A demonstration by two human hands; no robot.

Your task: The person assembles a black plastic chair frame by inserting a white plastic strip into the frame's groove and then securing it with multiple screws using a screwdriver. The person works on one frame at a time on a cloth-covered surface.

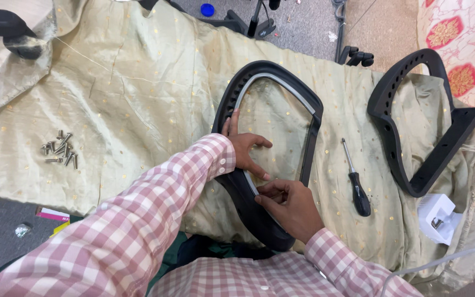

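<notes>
**Two hands on a black plastic chair frame laid over pale green cloth**

The black frame (268, 110) is a rounded, roughly D-shaped loop of matte moulded plastic with a thin grey strip (281, 83) running along its inner edge. It lies flat near the middle of the cloth, its lower curve hanging over the near edge towards the person's lap. The left hand (244, 149) rests on the frame's left side, fingers spread and curled loosely over the inner rim, the forefinger pointing up along the plastic. The right hand (291, 204) is half closed at the lower curve, thumb and fingertips pinching the rim where the grey strip meets the black. Both sleeves are a soft pink-and-white check.

The cloth (138, 99) beneath is a crumpled, slightly shiny pale green fabric dotted with small gold specks. Just right of the frame lies a screwdriver (355, 179) with a slim metal shaft and a black handle. Farther right sits a second frame part (408, 110), black, curved, with a row of small holes along its band. Near it, at the cloth's edge, is a white plastic block (438, 217). Well to the left, a small heap of silvery screws (59, 148) lies on the cloth.
</notes>
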